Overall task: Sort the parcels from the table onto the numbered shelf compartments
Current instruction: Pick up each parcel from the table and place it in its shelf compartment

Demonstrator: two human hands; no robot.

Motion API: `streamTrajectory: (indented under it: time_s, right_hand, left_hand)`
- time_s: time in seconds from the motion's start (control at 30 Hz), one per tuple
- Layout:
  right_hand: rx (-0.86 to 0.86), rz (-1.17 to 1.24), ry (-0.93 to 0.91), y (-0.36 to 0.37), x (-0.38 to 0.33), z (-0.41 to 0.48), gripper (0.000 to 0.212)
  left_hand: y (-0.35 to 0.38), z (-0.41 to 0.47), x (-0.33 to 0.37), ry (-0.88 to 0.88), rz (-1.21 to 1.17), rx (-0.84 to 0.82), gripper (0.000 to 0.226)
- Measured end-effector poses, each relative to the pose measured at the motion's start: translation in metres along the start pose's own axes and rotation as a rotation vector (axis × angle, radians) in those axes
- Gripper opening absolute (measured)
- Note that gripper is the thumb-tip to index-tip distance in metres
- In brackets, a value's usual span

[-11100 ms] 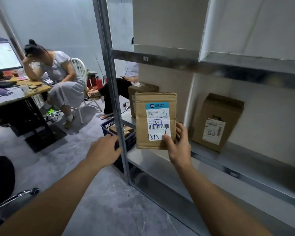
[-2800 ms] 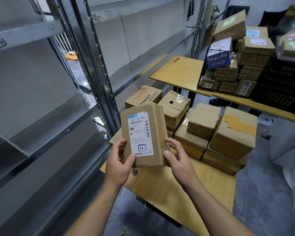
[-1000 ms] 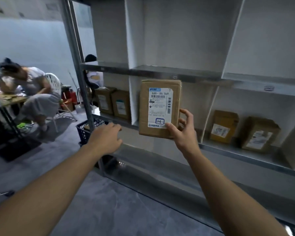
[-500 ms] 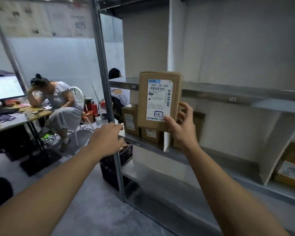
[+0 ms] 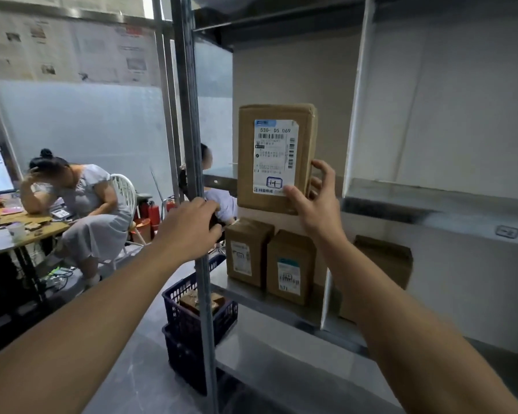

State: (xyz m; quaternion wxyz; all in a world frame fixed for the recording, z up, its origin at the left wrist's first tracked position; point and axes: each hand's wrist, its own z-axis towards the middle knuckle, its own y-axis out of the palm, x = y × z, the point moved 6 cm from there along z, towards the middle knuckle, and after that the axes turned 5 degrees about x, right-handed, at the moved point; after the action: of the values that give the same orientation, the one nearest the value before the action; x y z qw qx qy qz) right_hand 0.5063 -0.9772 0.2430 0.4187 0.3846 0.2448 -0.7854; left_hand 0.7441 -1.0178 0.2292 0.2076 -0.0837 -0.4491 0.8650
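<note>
Brown cardboard parcel, upright, label outward, just right of the steel post, level with the upper ledge. Right hand pinches its lower right corner, thumb on the label side. Left hand overlaps the post; gripping it or not, cannot tell. Right of the post, lower: first box, second box just beside it, third box farther right, all shelved. Held parcel looks not yet set down. Table unseen; remainder unknown.

A right hand holds a brown cardboard parcel with a white printed label upright, thumb on its front, against a grey metal shelf unit. The left hand, fingers loosely curled, hovers before the shelf's metal upright post, seemingly without gripping it. Two brown labelled boxes stand on the level below.
</note>
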Motion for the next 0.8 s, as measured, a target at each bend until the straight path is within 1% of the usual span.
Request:
streamTrajectory:
  time_s: [0.17, 0.37, 0.53, 0.63, 0.8]
  right_hand:
    - [0.058, -0.029, -0.01, 0.049, 0.007, 0.046, 0.07]
    - [0.14, -0.066, 0.016, 0.105, 0.015, 0.094, 0.068]
    - [0.198, -0.176, 0.023, 0.134, 0.028, 0.121, 0.066]
    - [0.207, -0.266, 0.054, 0.142, 0.037, 0.131, 0.066]
    - [0.191, -0.347, 0.12, 0.151, 0.051, 0.144, 0.066]
  left_hand:
    - [0.019, 0.053, -0.049, 0.053, -0.054, 0.041, 0.043]
    - [0.044, 0.123, -0.101, 0.161, -0.096, 0.035, 0.041]
    - [0.067, 0.157, -0.119, 0.259, -0.188, 0.035, 0.034]
    - [0.08, 0.167, -0.127, 0.308, -0.233, 0.041, 0.037]
    - [0.094, 0.179, -0.137, 0.34, -0.305, 0.083, 0.04]
